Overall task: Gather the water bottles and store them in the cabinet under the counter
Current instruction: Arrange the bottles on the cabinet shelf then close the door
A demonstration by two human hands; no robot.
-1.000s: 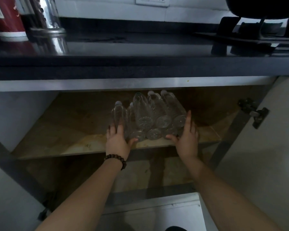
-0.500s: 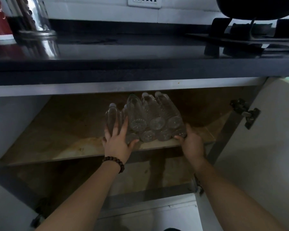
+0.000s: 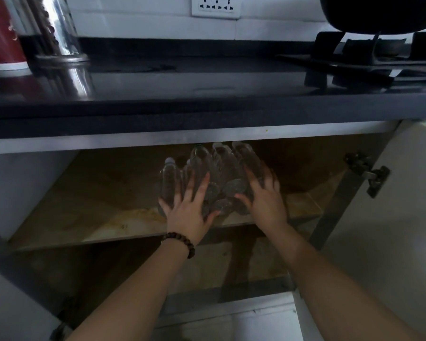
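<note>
Both hands have shifted since half a second ago: the right hand, which was curled at the lower right corner of the stack, now lies higher with its fingers spread flat over the right-hand bottles, and the left hand has its fingers fanned wider against the left side. Between and beyond those fingertips lies the pile of clear water bottles, stacked on their sides on the cabinet's upper shelf, bases facing out, caps pointing into the dark. One bottle sits just outside the left hand's little finger. No label or brand can be read on them; it is too dim. A beaded bracelet circles the left wrist. Up on the counter, a red container carries writing too blurred to read.
</note>
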